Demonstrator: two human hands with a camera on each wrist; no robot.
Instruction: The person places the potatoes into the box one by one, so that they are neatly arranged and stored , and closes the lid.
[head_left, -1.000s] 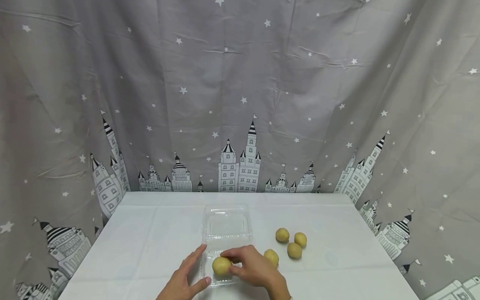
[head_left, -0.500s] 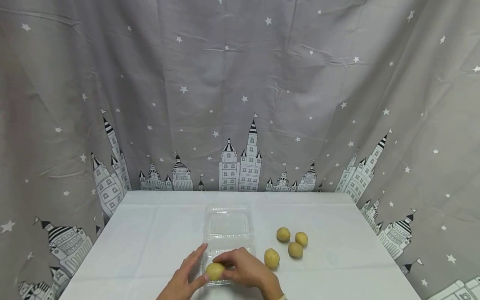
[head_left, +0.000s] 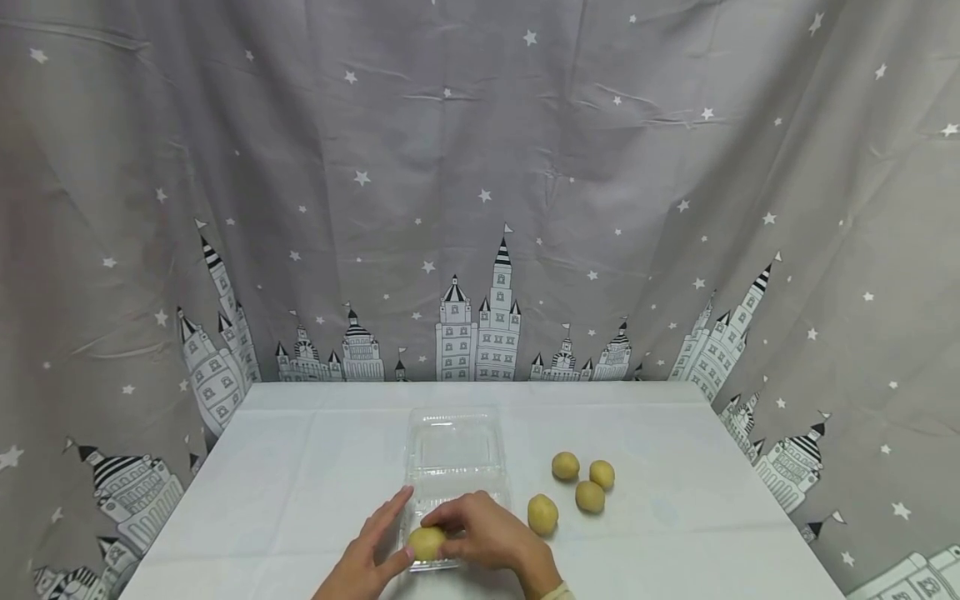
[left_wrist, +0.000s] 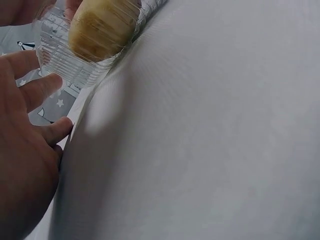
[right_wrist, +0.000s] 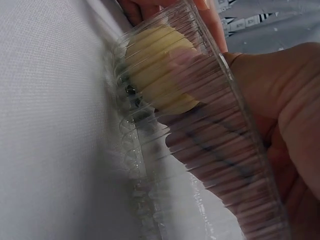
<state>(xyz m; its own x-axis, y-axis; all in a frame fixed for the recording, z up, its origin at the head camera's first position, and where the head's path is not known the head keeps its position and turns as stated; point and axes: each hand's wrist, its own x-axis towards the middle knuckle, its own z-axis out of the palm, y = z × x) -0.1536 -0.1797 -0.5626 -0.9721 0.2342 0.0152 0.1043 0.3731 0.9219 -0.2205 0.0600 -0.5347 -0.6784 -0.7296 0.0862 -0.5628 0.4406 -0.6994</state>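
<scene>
At lower centre of the head view, the right hand [head_left: 487, 537] grips a potato [head_left: 426, 542] inside the open clear container [head_left: 457, 472]. The left hand [head_left: 367, 554], thumb wide of the fingers, stands at the container's left edge. I count four loose potatoes [head_left: 590, 497], lower right.

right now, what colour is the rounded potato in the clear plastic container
The rounded potato is yellow, clearest in the head view.

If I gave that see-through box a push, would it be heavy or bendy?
The clear box is probably light and a bit bendy: its ribbed wall looks like thin plastic. The open lid might flop if lifted, since it lies folded back. With the potato inside, the box would likely feel heavier toward the near side.
</scene>
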